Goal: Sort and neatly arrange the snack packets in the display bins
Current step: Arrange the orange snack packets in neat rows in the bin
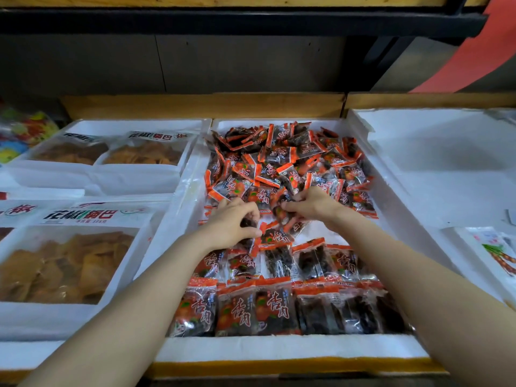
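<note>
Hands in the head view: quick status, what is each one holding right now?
Left hand: fingers curled round a dark snack packet.
Right hand: pinches another packet at the near edge of the loose pile.

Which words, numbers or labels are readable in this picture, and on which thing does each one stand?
"花椒锅巴": on the near big bag at the left, and again on the far bag behind it.
"188克": small line under that name on the near big bag; the rest of the line is blurred.
"杏肉" (probably; stylised white characters): on the small red packets.
White bag at the right: print too blurred to read.
</note>
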`<state>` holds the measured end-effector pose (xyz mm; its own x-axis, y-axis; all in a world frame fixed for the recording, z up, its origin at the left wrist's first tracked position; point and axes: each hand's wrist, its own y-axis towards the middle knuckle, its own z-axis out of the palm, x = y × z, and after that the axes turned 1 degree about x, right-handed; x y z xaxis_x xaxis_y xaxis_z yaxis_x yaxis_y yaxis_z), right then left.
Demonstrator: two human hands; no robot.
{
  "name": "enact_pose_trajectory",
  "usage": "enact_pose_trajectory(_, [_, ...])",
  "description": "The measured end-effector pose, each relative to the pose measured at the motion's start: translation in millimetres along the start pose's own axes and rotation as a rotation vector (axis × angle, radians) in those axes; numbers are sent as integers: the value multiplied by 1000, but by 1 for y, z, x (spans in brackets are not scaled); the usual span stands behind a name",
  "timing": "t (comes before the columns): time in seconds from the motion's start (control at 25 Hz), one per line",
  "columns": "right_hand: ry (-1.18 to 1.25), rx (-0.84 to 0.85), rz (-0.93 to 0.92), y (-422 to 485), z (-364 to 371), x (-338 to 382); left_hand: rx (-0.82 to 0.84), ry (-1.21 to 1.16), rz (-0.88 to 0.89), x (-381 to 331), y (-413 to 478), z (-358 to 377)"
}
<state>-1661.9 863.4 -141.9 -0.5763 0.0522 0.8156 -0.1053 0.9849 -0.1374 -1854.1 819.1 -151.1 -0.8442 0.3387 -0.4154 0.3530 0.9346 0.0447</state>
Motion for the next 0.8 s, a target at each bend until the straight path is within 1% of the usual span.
enact_pose_trajectory(0.08, [17, -39, -3, -4, -17, -6, -58, -114, 34, 1, -1, -1])
enact_pose_trajectory(0.12, [23, -78, -21, -9, -23, -6, -139, -189, 32, -1, 0, -1])
enact_pose_trajectory(0.2, [117, -154, -81, -18, -31, -1, -397, -351, -8, -5, 2, -5])
enact_pose_trajectory(0.24, [182, -161, -122, -24, -31, 5, -519, -403, -44, -7, 3, -8])
enact_pose_trajectory(0.28, [230, -135, -162, -31, -29, 12, -616, -436, -80, -8, 3, -11])
enact_pose_trajectory(0.32, [251, -82, -195, -36, -25, 19, -670, -483, -126, -7, 4, -12])
enact_pose_trajectory(0.36, [263, -11, -224, -42, -20, 25, -685, -561, -179, -6, 6, -11])
enact_pose_trajectory(0.44, [284, 119, -254, -51, -8, 33, -609, -830, -300, -3, 9, -8])
enact_pose_trajectory(0.52, [251, 137, -266, -57, 1, 36, -471, -1101, -361, -9, 6, -7])
enact_pose_trajectory(0.56, [249, 112, -263, -58, 3, 36, -426, -1171, -347, -13, 3, -8])
enact_pose_trajectory(0.64, [313, 79, -243, -61, 3, 35, -371, -1201, -275, -19, -3, -9])
enact_pose_trajectory(0.72, [348, 71, -236, -69, -2, 32, -339, -1143, -196, -26, -10, -8])
enact_pose_trajectory(0.8, [326, 32, -226, -81, -15, 26, -307, -1067, -162, -33, -16, -7])
